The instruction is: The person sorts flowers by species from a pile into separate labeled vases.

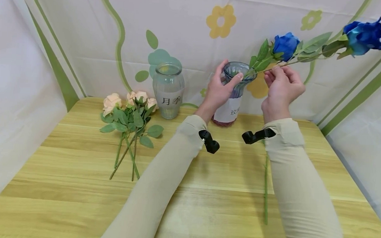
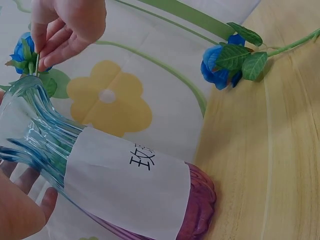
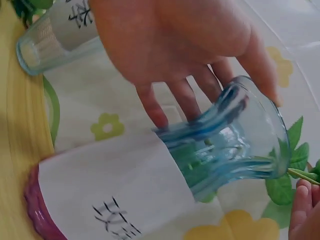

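My left hand (image 1: 218, 90) grips the flared neck of a blue-and-purple glass vase (image 1: 238, 91), thumb over the rim and fingers behind. The vase stands on the table with a white paper label (image 2: 125, 180). At the right of its mouth my right hand (image 1: 283, 87) pinches a thin green stem (image 3: 302, 176). A large blue rose (image 1: 365, 37) leans far out to the right, and a smaller blue rose (image 1: 285, 47) is close above the right fingers. Both stems slant toward the vase's mouth; which of them is pinched I cannot tell.
Left of the vase stands a clear glass vase (image 1: 169, 86) with a label. Several peach roses (image 1: 112, 103) lie on the wooden table (image 1: 65, 198). Another blue rose (image 2: 215, 67) lies at the right, its flower hidden by my right arm in the head view. A patterned cloth hangs behind.
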The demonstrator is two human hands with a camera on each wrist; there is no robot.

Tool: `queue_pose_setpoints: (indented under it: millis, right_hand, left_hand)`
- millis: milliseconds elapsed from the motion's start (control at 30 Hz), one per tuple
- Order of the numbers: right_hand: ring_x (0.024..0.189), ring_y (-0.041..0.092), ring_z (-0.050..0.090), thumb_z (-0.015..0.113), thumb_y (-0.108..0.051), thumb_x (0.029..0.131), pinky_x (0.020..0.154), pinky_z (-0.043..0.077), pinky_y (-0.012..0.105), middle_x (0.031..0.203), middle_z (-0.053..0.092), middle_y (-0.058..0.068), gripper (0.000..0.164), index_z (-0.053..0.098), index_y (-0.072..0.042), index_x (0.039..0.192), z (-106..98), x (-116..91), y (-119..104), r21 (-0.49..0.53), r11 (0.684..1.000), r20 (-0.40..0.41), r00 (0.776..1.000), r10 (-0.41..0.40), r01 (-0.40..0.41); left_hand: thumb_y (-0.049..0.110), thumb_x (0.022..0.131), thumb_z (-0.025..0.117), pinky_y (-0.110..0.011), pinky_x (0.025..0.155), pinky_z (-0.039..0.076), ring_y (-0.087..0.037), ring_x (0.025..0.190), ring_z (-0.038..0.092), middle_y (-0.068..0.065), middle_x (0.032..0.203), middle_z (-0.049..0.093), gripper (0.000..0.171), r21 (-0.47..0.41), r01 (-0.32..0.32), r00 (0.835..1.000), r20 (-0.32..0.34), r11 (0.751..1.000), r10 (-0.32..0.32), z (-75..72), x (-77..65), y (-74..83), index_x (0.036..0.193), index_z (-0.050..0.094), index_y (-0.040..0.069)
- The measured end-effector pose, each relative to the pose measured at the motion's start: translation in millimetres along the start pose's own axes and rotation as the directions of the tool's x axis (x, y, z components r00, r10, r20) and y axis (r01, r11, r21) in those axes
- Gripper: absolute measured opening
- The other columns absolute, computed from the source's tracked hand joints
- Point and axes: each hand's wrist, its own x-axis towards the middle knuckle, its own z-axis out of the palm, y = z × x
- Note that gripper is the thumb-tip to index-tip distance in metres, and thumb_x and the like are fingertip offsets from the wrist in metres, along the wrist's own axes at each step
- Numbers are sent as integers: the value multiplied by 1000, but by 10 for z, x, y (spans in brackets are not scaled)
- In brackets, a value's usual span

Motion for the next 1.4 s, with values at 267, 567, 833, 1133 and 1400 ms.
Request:
queue_pose_setpoints:
  millis: [267, 567, 833, 1133, 1400]
  right_hand:
    - [75, 19, 73, 81, 2, 89, 80, 65, 29, 84, 72, 7, 8, 75, -2, 90, 48, -72, 149, -44, 997, -7, 998, 62, -62]
    - [80, 15, 67, 82, -5, 91, 81, 60, 28, 95, 72, 3, 3, 80, -7, 93, 127, -156, 295, -106, 985, -14, 991, 133, -134]
    - [92, 17, 67, 84, -9, 92, 81, 59, 25, 117, 75, 8, 24, 80, -6, 115, 71, -182, 278, 0, 962, 24, 962, 273, -274]
    - [102, 18, 61, 85, -11, 91, 96, 58, 27, 110, 71, 6, 23, 77, -7, 112, -87, -187, 314, 91, 922, 113, 924, 366, -376]
    - [102, 21, 65, 81, -4, 92, 104, 55, 29, 111, 70, 6, 42, 69, -1, 132, -344, -240, 366, 12, 951, 255, 920, 297, -310]
  left_hand:
    - [54, 100, 69, -53, 119, 47, -25, 155, 43, 7, 172, 33, 77, 3, -14, 1000, 1, 1000, 14, 27, -16, 5, 165, 27, 48]
    - [51, 100, 69, -51, 119, 48, -25, 153, 43, 8, 172, 31, 76, -14, -40, 999, -6, 999, 40, 17, -17, -7, 165, 28, 45]
    - [51, 100, 69, -54, 119, 47, -26, 153, 43, 9, 172, 32, 77, -12, -36, 999, -9, 999, 36, 12, -18, -9, 165, 29, 44]
    - [53, 100, 69, -54, 118, 48, -26, 155, 42, 10, 173, 31, 76, -13, -24, 1000, -12, 1000, 24, 4, -21, -8, 164, 29, 47]
    - [55, 100, 68, -54, 116, 50, -25, 154, 43, 8, 172, 33, 75, 16, -16, 999, -28, 1000, 16, -21, -24, 0, 163, 28, 49]
